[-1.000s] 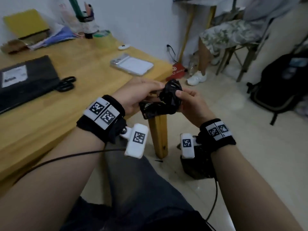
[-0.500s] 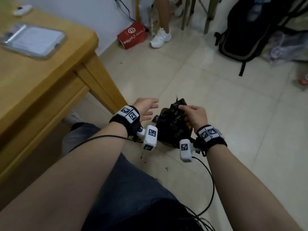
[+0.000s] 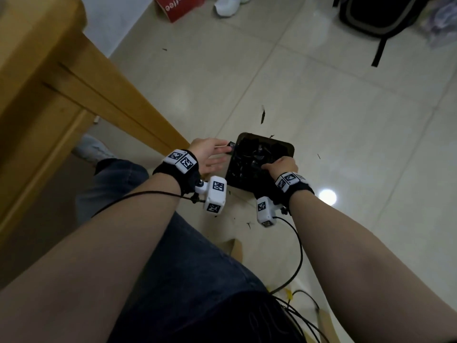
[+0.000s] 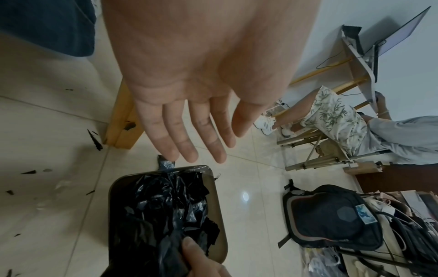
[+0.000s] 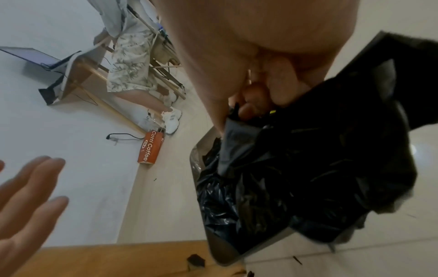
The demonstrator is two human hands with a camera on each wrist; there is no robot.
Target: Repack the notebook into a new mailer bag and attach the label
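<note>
Right hand (image 3: 280,165) grips plastic (image 4: 166,202).

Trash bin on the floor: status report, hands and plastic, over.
Right hand grips crumpled black plastic in trash bin. Left hand open beside the rim, holding nothing. Nothing blocking.

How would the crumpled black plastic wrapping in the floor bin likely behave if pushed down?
The crumpled black plastic wrapping looks thin and creased, so it probably squashes, then springs back. Being glossy, it may feel slippery. It likely weighs little: the right hand grips it with fingertips only.

Right hand (image 5: 272,61) fingers (image 5: 282,91) apparently pinch crumpled black plastic (image 5: 296,168) over a bin (image 5: 222,251).
</note>
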